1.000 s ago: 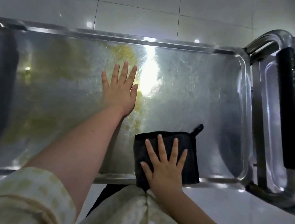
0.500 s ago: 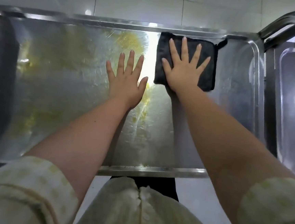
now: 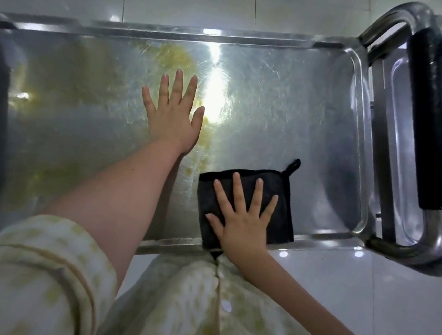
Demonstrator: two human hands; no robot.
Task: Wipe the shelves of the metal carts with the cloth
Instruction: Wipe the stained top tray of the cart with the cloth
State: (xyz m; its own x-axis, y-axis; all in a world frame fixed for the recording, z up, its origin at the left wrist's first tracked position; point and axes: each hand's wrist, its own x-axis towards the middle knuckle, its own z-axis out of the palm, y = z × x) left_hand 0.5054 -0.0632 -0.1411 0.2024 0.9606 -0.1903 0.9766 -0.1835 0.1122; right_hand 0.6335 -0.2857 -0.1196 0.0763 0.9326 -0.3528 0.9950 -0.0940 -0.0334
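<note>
The metal cart's top shelf (image 3: 287, 98) is a shiny steel tray with a raised rim, seen from above. A folded black cloth (image 3: 281, 199) with a small hanging loop lies at the shelf's near edge, right of centre. My right hand (image 3: 245, 217) presses flat on the cloth with fingers spread and straight. My left hand (image 3: 173, 115) rests flat on the bare steel in the middle of the shelf, fingers straight and spread.
The cart's tubular handle (image 3: 403, 25) with a black foam grip (image 3: 430, 118) curves round the right end, and a second cart's shelf (image 3: 402, 156) and handle sit just beyond. White floor tiles (image 3: 350, 299) lie below the near rim.
My right hand has dragged the cloth from the shelf's far edge back to the near edge. My left hand has stayed planted in the middle.
</note>
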